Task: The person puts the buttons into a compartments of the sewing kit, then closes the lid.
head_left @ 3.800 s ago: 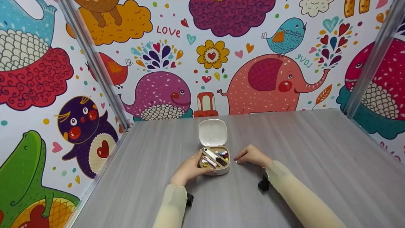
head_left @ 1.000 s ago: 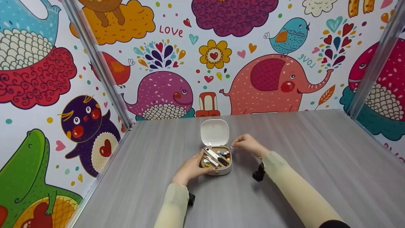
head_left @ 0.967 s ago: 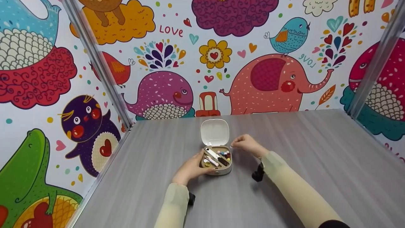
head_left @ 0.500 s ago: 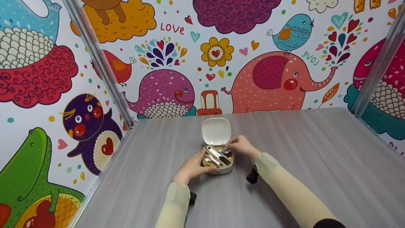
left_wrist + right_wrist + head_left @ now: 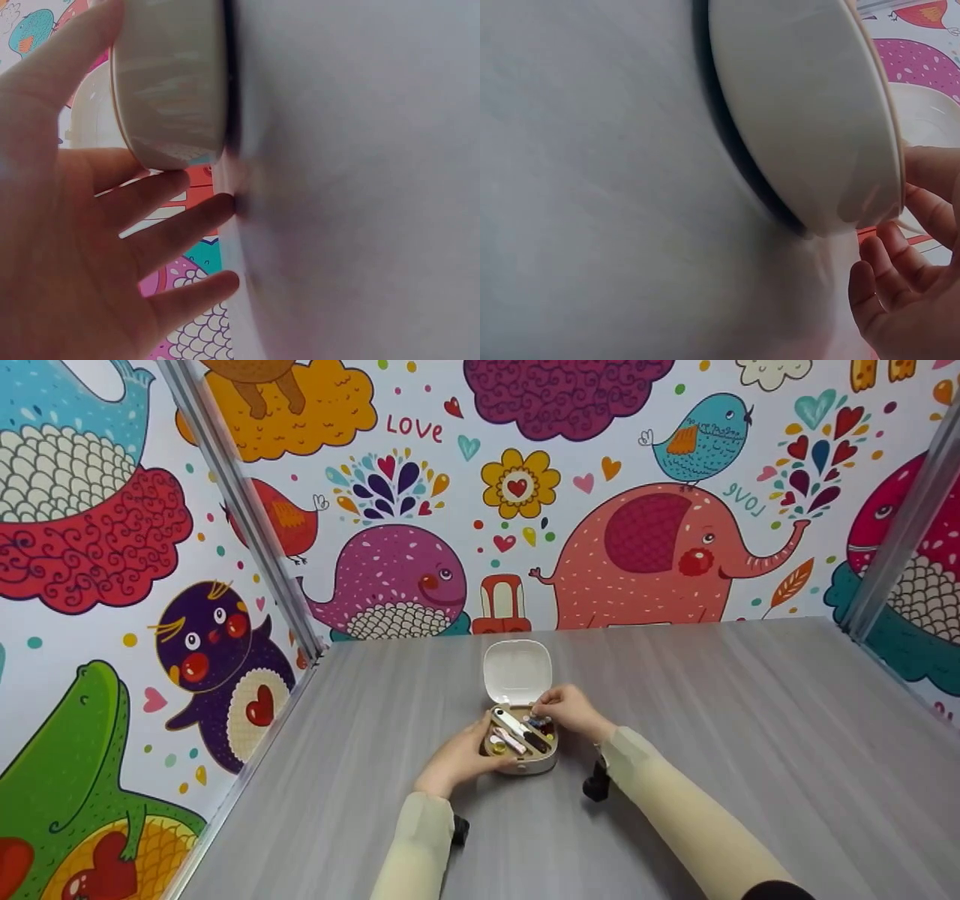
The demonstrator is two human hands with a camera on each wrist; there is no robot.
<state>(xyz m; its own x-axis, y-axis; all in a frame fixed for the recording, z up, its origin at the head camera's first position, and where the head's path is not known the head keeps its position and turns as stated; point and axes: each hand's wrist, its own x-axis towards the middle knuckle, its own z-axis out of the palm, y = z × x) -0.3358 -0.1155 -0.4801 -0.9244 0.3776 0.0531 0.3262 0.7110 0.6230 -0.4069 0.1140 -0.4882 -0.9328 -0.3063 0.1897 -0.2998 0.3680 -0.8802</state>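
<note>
A small cream sewing box (image 5: pixel 534 766) stands on the table with its white lid (image 5: pixel 517 671) raised. My left hand (image 5: pixel 454 759) grips its left side, thumb along the front and fingers behind; in the left wrist view the lower fingers (image 5: pixel 180 232) spread past the wall (image 5: pixel 169 82). My right hand (image 5: pixel 574 709) reaches over the back right rim, thumb and forefinger pinching a small white piece, mostly hidden, over the right compartment. Small coloured pieces (image 5: pixel 547 729) lie there. A white and black tool (image 5: pixel 519 729) lies diagonally across the middle, beside a pinkish-white item (image 5: pixel 510 741) and a yellow round piece (image 5: pixel 498 747).
The grey wood-grain table (image 5: pixel 360 720) extends around the box. Printed cartoon panels stand behind and at the sides, with metal posts (image 5: pixel 247 510) at the corners. Black wrist cameras (image 5: pixel 596 784) hang under both sleeves.
My right hand has moved from the table right of the box, up past its back right corner, then left over the compartment with the small white piece. My left hand keeps its hold.
</note>
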